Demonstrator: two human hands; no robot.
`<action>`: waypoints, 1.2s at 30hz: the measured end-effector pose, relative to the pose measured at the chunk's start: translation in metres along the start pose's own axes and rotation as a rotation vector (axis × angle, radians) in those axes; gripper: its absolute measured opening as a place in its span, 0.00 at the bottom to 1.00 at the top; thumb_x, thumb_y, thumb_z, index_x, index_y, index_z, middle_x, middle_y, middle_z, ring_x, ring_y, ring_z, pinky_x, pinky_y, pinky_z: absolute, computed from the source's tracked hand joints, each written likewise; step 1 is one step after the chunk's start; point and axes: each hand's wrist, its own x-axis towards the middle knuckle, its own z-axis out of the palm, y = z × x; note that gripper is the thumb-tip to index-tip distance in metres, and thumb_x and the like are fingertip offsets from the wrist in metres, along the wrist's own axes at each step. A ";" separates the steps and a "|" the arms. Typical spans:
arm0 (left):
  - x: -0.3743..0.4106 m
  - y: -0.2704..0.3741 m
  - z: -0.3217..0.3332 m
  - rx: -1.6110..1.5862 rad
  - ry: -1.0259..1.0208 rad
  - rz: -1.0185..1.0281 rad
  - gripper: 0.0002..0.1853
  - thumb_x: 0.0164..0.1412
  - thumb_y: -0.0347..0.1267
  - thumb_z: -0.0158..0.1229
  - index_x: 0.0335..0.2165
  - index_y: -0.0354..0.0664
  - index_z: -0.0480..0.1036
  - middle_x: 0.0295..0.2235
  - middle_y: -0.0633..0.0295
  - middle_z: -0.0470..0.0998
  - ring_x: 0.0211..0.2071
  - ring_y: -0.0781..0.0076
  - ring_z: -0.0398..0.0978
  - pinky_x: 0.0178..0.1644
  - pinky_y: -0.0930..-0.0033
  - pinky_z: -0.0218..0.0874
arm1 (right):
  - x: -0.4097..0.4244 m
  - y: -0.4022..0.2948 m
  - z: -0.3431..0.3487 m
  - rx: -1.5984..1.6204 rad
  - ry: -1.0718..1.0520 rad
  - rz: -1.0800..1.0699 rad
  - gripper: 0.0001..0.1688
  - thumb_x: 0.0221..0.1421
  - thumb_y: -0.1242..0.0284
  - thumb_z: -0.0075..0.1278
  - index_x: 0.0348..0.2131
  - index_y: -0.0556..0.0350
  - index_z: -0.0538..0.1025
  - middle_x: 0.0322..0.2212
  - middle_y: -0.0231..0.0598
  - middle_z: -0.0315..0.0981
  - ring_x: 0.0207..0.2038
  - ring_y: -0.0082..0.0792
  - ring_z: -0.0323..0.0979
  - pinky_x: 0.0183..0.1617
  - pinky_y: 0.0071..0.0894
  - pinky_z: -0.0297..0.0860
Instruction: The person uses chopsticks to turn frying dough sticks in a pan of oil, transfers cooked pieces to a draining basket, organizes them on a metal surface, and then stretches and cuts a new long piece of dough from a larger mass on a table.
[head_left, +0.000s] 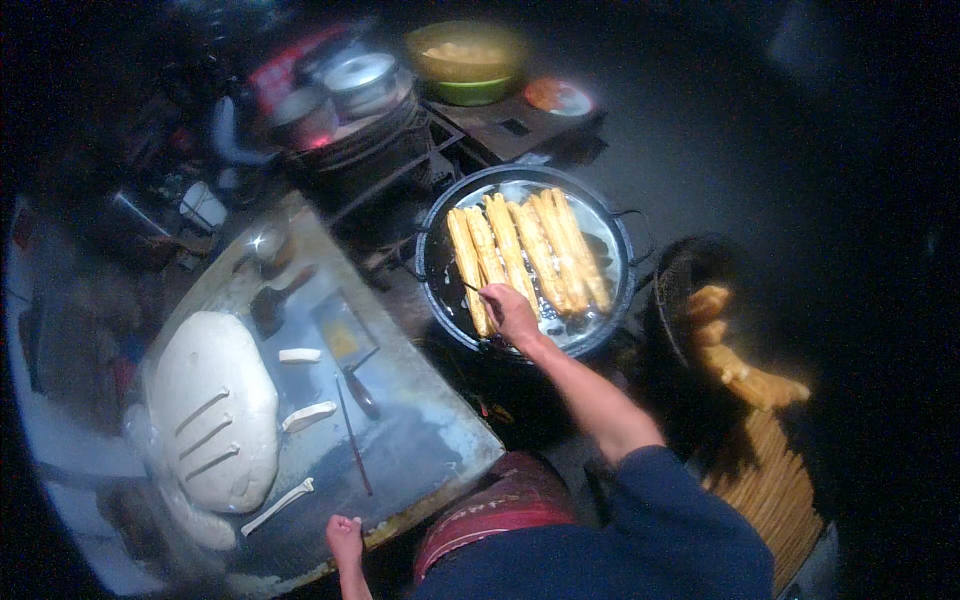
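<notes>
My right hand grips a thin dark stick above the near left part of a wide, round frying pan. Several golden fried dough sticks lie side by side in the pan's oil. The hand and wrist hide some of their near ends. My left hand, its fingers curled and nothing visible in them, is at the near edge of the metal-topped worktable. Close to it lies a thin raw dough strip. Beyond this, a large slab of white dough carries three thin strips on top.
Two short dough pieces, a scraper and a thin rod lie on the worktable. Fried dough sits in a dark basket at right. A green bowl and metal pots stand beyond the pan.
</notes>
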 end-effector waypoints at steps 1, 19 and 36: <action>-0.002 0.006 -0.002 0.018 0.010 -0.012 0.14 0.51 0.27 0.67 0.22 0.41 0.66 0.18 0.68 0.66 0.22 0.77 0.63 0.29 0.70 0.60 | -0.003 -0.006 -0.002 0.027 -0.136 0.085 0.10 0.57 0.72 0.53 0.40 0.54 0.77 0.33 0.46 0.76 0.38 0.47 0.75 0.43 0.40 0.70; 0.000 0.006 0.001 -0.012 -0.015 -0.115 0.14 0.51 0.27 0.67 0.23 0.41 0.66 0.20 0.67 0.66 0.23 0.76 0.64 0.31 0.70 0.60 | 0.006 0.042 -0.035 0.485 0.288 0.635 0.08 0.63 0.75 0.53 0.41 0.61 0.78 0.33 0.39 0.78 0.36 0.28 0.77 0.41 0.28 0.78; -0.004 -0.006 0.005 0.028 0.031 -0.047 0.13 0.51 0.27 0.66 0.24 0.40 0.66 0.21 0.66 0.66 0.24 0.74 0.64 0.31 0.69 0.60 | 0.007 0.039 -0.045 0.271 0.267 0.509 0.07 0.63 0.73 0.54 0.39 0.59 0.79 0.31 0.33 0.79 0.33 0.24 0.75 0.37 0.26 0.70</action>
